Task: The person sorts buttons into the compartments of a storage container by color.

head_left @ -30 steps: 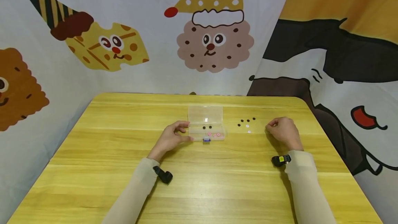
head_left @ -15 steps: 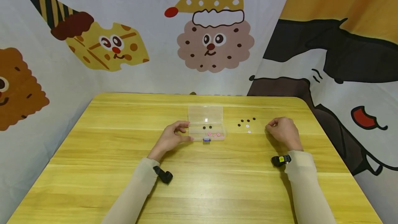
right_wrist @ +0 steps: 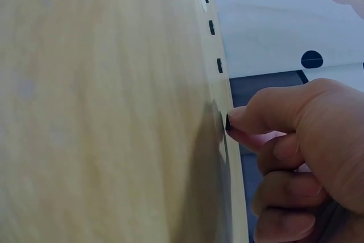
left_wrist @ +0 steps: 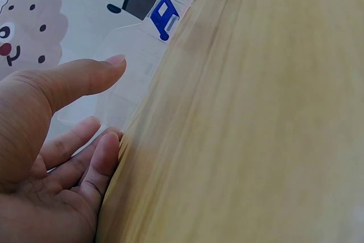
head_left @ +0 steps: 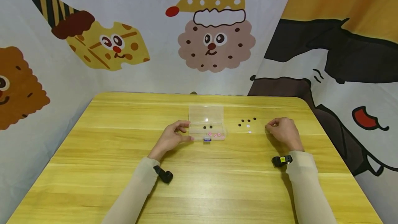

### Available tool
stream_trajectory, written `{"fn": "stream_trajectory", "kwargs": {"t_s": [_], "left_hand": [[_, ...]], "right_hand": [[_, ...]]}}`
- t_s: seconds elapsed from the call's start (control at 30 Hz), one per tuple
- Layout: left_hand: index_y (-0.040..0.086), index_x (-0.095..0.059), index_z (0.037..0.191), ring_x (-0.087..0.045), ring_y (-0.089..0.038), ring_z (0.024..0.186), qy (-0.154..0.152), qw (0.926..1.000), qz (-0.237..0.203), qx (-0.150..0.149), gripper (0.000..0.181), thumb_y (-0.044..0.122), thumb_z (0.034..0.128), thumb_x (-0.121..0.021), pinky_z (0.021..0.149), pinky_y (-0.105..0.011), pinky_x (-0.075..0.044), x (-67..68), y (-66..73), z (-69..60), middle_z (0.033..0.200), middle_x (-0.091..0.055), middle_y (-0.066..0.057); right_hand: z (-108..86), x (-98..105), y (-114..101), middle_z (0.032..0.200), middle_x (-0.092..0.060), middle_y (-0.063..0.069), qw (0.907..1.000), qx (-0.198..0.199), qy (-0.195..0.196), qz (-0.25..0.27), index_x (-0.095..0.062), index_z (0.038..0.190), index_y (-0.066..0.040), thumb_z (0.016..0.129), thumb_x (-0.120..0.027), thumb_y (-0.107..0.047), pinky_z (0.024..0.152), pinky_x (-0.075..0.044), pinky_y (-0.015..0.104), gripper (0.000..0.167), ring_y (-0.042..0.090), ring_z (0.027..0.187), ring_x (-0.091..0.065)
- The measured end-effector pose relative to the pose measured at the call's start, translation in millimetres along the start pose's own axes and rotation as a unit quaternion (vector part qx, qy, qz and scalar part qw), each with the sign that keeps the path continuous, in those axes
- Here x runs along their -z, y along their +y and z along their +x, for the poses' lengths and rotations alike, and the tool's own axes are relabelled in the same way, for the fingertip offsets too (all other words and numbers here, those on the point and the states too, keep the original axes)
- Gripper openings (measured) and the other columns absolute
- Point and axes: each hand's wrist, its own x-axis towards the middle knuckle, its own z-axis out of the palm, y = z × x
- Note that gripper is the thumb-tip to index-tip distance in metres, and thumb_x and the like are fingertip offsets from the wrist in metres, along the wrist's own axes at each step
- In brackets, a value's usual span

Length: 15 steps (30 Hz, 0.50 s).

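Two pale sleeves [head_left: 130, 191] enter from the bottom edge. Right of centre, the right hand [head_left: 284, 133] pinches a small black button [right_wrist: 228, 122]. Left of centre, the left hand [head_left: 169, 137], thumb and fingers spread, touches the left end of a clear box [head_left: 196, 134], its lid open, pink buttons [head_left: 219, 134] inside. Between box and right hand, loose buttons [head_left: 248, 126], black and white, lie on the wooden table [head_left: 199, 182]. Cartoon cloth [head_left: 124, 82] spans the upper frame.

Both forearms [head_left: 133, 189] reaching forward, left fingers [left_wrist: 73, 142] parted, right fingers [right_wrist: 276, 109] pinched at the tips
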Motion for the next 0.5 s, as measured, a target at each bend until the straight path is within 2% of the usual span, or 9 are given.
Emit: {"fn": "stream_trajectory", "kwargs": {"t_s": [0.23, 0.5], "left_hand": [[0.013, -0.056, 0.145, -0.054, -0.031, 0.124, 0.01, 0.9999, 0.003, -0.006, 0.066, 0.019, 0.0857, -0.085, 0.1, -0.044, -0.043, -1.4, -22.9, 11.7, 0.144, -0.059, -0.009], [0.02, -0.06, 0.142, -0.056, -0.026, 0.121, 0.013, 0.9998, 0.006, -0.017, 0.064, 0.026, 0.0837, -0.087, 0.1, -0.044, -0.044, -0.7, -24.5, 11.3, 0.14, -0.061, -0.003]], "right_hand": [[0.6, -2, -3, 0.086, -0.076, 0.01, 0.9999, 0.008, -0.002, 0.012, -0.077, 0.099, -0.005, 0.098, -0.066, -0.028, 0.059, -0.046, 0.031, 0.025, 0.019, 0.066, -0.059], [1.7, -6, -7, 0.083, -0.073, 0.01, 0.9997, 0.009, -0.006, 0.024, -0.077, 0.101, -0.005, 0.099, -0.066, -0.031, 0.057, -0.043, 0.03, 0.028, 0.019, 0.063, -0.055]]}}
